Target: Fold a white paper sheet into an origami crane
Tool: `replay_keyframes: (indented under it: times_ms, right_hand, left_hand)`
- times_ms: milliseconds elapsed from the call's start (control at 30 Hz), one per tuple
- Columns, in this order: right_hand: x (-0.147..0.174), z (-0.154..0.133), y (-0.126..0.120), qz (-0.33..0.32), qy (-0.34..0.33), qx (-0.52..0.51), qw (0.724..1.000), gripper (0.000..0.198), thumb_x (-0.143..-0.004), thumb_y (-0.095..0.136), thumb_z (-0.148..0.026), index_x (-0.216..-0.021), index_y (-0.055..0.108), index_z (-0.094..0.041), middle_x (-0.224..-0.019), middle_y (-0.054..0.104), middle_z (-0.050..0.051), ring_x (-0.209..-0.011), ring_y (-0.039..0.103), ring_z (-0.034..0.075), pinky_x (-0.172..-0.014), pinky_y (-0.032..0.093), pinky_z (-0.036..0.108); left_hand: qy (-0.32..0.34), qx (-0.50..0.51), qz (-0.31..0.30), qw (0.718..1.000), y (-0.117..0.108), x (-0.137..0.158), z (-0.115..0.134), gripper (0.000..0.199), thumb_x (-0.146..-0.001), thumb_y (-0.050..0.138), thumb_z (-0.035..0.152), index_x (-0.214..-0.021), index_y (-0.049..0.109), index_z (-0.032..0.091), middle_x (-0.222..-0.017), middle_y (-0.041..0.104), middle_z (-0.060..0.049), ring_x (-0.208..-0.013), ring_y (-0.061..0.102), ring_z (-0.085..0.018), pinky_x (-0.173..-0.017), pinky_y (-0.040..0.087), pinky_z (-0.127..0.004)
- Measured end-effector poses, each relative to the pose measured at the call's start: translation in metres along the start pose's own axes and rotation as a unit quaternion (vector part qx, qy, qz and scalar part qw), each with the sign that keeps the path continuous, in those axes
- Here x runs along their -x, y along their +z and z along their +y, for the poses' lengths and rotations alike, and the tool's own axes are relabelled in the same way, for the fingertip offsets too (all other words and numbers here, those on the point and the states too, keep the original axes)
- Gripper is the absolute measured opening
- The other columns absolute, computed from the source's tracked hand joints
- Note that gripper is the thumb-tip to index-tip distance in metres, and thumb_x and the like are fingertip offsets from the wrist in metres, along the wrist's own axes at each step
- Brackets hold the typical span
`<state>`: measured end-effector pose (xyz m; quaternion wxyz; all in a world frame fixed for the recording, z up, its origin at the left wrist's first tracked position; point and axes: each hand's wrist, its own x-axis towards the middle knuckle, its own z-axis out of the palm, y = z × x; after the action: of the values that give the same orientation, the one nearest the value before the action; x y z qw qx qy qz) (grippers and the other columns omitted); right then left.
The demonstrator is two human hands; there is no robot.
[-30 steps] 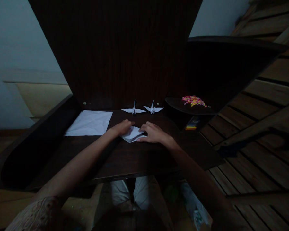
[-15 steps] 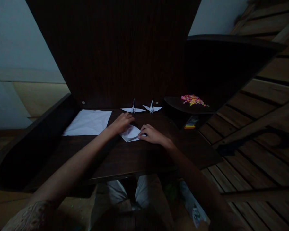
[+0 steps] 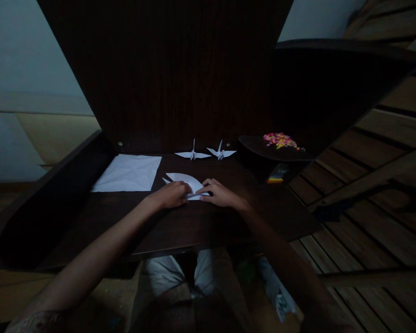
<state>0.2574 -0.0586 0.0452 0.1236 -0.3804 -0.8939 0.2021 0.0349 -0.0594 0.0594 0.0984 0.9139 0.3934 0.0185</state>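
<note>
A partly folded sheet of white paper (image 3: 189, 179) lies on the dark desk between my hands, with pointed flaps at its far left. My left hand (image 3: 176, 193) is closed over its near left edge, fingers bent onto the paper. My right hand (image 3: 219, 192) pinches the right end, thumb and fingers on a fold. Beyond them stand two white folded paper cranes, a left crane (image 3: 193, 154) and a right crane (image 3: 221, 152), side by side against the back panel.
White paper (image 3: 130, 173) lies flat on the desk (image 3: 187, 229) at left. Small pink and yellow pieces (image 3: 280, 140) are heaped on a corner shelf (image 3: 253, 147), with a yellow-edged object (image 3: 275, 179) below it. A raised side panel (image 3: 52, 194) bounds the left.
My left hand has come down from the paper's far edge to its near left edge. The folded paper now lies turned, with its flaps pointing far left. My right hand stays at the right end.
</note>
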Motion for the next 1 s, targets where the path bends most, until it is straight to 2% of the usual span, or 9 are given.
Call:
replay_keyframes:
  times_ms: [133,267,367,600,667,800,1000]
  right_hand:
    - [-0.002,0.005,0.007,0.002,0.001,-0.022,1.000,0.028,-0.084,0.065,-0.024,-0.111,0.069,-0.027,-0.113,0.054,0.007,-0.109,0.050,0.021,-0.097,0.039,0.037]
    - [-0.004,0.010,0.011,-0.008,0.023,-0.042,0.999,0.022,-0.082,0.066,-0.024,-0.103,0.072,-0.024,-0.113,0.055,0.008,-0.108,0.051,0.021,-0.096,0.040,0.038]
    - [-0.003,0.013,0.010,-0.013,0.026,-0.052,0.998,0.020,-0.081,0.069,-0.024,-0.100,0.073,-0.023,-0.112,0.056,0.008,-0.108,0.052,0.021,-0.097,0.040,0.038]
    - [0.003,0.023,0.007,0.057,0.029,-0.135,0.989,0.016,-0.076,0.072,-0.020,-0.092,0.074,-0.022,-0.107,0.057,0.006,-0.099,0.057,0.017,-0.086,0.045,0.034]
    - [0.006,0.024,0.007,0.065,0.039,-0.136,0.988,0.015,-0.075,0.072,-0.017,-0.089,0.074,-0.021,-0.106,0.057,0.006,-0.098,0.057,0.017,-0.085,0.046,0.034]
    - [0.008,0.022,0.010,0.068,0.047,-0.109,0.991,0.017,-0.074,0.072,-0.015,-0.091,0.074,-0.020,-0.105,0.057,0.007,-0.098,0.057,0.019,-0.087,0.045,0.035]
    - [0.004,0.017,0.015,0.063,0.035,-0.079,0.994,0.012,-0.076,0.072,-0.017,-0.087,0.073,-0.019,-0.101,0.057,0.006,-0.098,0.056,0.018,-0.090,0.042,0.036]
  left_hand:
    - [0.010,0.025,0.000,1.000,0.005,-0.003,-0.005,0.033,-0.078,0.061,0.015,-0.111,0.065,0.015,-0.114,0.066,-0.012,-0.111,0.058,-0.022,-0.095,0.042,-0.030]
    - [0.009,0.048,-0.009,0.999,0.008,-0.005,-0.009,0.034,-0.078,0.063,0.015,-0.112,0.065,0.014,-0.115,0.066,-0.012,-0.111,0.058,-0.023,-0.097,0.041,-0.031]
    - [0.014,0.063,-0.011,0.998,0.008,-0.005,-0.010,0.031,-0.083,0.060,0.020,-0.113,0.064,0.014,-0.115,0.066,-0.013,-0.111,0.058,-0.022,-0.097,0.041,-0.031]
    - [-0.003,0.057,-0.003,0.998,0.002,-0.004,-0.003,0.027,-0.089,0.052,0.026,-0.111,0.063,0.015,-0.106,0.068,-0.011,-0.099,0.062,-0.021,-0.084,0.044,-0.027]
    - [-0.013,0.026,0.000,1.000,0.000,-0.004,0.001,0.027,-0.090,0.051,0.029,-0.111,0.063,0.015,-0.102,0.068,-0.012,-0.095,0.063,-0.023,-0.082,0.044,-0.029]
    - [0.000,-0.058,0.037,0.998,0.001,-0.005,0.007,0.027,-0.091,0.050,0.032,-0.104,0.066,0.015,-0.098,0.067,-0.015,-0.099,0.059,-0.027,-0.089,0.039,-0.038]
    - [0.045,-0.028,0.037,0.998,0.005,-0.008,0.005,0.027,-0.093,0.044,0.027,-0.090,0.067,0.014,-0.084,0.068,-0.012,-0.082,0.062,-0.022,-0.078,0.043,-0.032]
